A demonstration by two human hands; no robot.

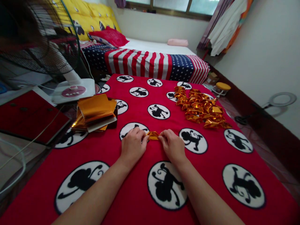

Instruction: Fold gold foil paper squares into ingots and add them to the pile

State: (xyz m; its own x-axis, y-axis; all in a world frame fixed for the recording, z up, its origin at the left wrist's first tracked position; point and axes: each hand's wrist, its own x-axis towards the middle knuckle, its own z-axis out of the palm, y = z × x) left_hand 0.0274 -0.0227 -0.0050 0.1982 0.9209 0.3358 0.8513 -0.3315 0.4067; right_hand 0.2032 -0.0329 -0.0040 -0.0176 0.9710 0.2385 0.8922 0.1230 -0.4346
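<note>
A small folded piece of shiny gold paper [153, 135] is held level between my two hands, just over the red cloth with monkey prints [138, 111]. My left hand [134, 143] pinches its left end, and my right hand [172, 144] pinches its right end. Forward and to the left lies a stack of flat gold foil sheets [96, 109], some with pale undersides showing. On the right side of the cloth, several folded gold paper ingots [199, 106] sit crowded together in rows.
A fan with a white base [73, 89] stands at the left, beside a dark red panel [32, 112]. Beyond the cloth is a bed with a stars-and-stripes cover [150, 64]. A yellow-topped stool [222, 87] and a ring-shaped lamp [282, 99] are along the right wall.
</note>
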